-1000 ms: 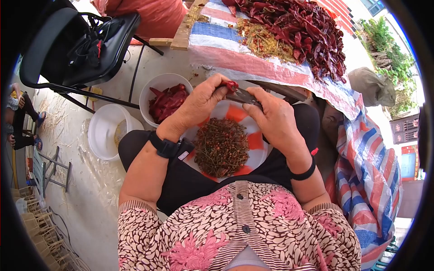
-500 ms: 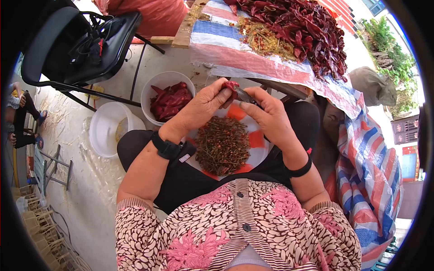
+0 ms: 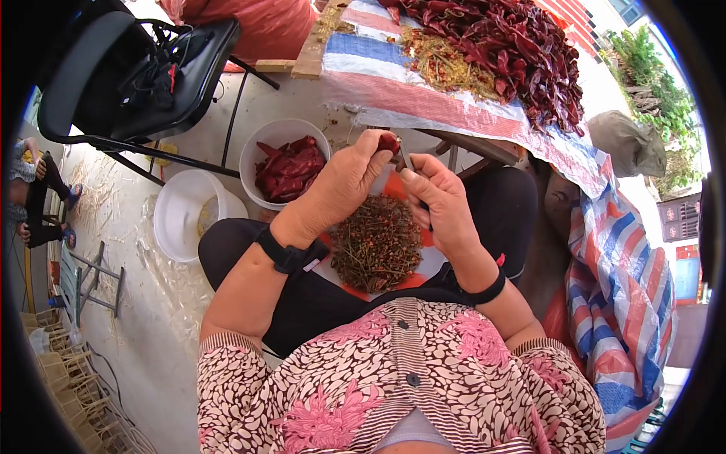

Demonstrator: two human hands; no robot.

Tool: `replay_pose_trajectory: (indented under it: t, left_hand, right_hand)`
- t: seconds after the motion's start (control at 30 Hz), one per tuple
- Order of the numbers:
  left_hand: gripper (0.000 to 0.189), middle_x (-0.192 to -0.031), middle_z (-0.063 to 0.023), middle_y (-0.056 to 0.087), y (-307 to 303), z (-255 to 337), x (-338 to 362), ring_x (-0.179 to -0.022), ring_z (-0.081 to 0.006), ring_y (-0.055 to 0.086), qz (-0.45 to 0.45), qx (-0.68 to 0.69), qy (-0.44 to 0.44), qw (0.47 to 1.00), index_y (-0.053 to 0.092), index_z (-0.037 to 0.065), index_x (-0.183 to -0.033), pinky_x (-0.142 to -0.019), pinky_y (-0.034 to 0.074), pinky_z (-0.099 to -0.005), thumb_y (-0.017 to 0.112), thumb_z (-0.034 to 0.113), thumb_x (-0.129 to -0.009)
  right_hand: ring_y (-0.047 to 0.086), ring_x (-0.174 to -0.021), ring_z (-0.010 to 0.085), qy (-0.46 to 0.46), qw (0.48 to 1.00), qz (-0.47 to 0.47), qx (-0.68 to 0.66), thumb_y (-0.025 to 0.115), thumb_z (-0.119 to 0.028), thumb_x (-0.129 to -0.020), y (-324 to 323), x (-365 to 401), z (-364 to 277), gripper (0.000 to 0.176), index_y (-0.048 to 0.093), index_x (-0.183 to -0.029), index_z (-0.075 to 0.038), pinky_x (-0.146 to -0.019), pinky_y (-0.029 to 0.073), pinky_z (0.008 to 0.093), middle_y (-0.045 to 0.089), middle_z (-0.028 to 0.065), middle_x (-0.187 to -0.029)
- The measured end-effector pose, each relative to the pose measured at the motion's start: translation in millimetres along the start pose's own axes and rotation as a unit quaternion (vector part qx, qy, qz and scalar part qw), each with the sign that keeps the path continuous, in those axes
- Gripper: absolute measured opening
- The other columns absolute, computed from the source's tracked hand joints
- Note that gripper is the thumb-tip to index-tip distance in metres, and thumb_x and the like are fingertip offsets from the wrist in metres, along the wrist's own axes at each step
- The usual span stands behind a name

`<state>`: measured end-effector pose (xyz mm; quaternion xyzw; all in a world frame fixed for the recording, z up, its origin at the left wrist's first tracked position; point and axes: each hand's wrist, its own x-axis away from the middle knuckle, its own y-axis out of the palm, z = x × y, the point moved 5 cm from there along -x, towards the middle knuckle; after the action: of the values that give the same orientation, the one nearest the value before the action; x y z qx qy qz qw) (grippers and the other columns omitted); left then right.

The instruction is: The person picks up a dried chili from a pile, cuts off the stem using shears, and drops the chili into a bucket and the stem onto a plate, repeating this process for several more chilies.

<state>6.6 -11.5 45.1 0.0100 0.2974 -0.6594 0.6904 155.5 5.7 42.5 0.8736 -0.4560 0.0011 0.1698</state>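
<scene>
Left of center, a white bowl (image 3: 248, 178) holds red chilies (image 3: 290, 172); just beside it, a white bucket (image 3: 175, 219) has yellowish bits inside. At center, an orange-and-white basin (image 3: 432, 262) holds a heap of stems (image 3: 376, 244). Above it, the left hand (image 3: 349, 178) pinches a red chili (image 3: 389, 142) at its fingertips; the right hand (image 3: 442, 198) grips a small blade (image 3: 406, 157) close to the chili.
</scene>
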Motion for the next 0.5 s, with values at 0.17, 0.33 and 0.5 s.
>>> replay_pose_trajectory:
  t: [0.17,0.33,0.5]
  left_hand:
    - [0.015,-0.084,-0.0162,0.059,-3,-2,4,-0.073,-0.0321,0.058,0.001,-0.009,-0.038,0.999,0.05,0.003,-0.109,-0.063,0.046,-0.0358,0.048,0.014,-0.099]
    - [0.015,-0.075,-0.0041,0.05,-5,-5,9,-0.067,-0.0135,0.046,0.017,0.126,-0.037,0.991,0.053,0.003,-0.105,-0.061,0.041,-0.0267,0.048,0.016,-0.1]
    - [0.019,-0.076,0.0002,0.047,-5,-1,11,-0.069,-0.0084,0.043,-0.032,0.167,-0.066,0.983,0.055,0.004,-0.105,-0.063,0.04,-0.0235,0.046,0.021,-0.102]
  right_hand:
    - [0.047,-0.071,0.0005,-0.104,0.984,0.023,0.14,0.059,-0.017,-0.096,5,1,-7,0.026,0.055,-0.115,0.0,-0.062,0.04,0.0171,0.058,-0.0048,-0.084]
    - [0.052,-0.079,0.0038,-0.074,0.964,-0.005,0.257,0.06,-0.018,-0.095,1,0,-21,0.026,0.056,-0.114,0.0,-0.07,0.044,0.0208,0.059,-0.0038,-0.087]
    - [0.053,-0.077,0.005,-0.091,0.94,-0.041,0.325,0.062,-0.021,-0.094,-3,3,-26,0.031,0.055,-0.116,-0.001,-0.07,0.045,0.0218,0.059,-0.003,-0.085]
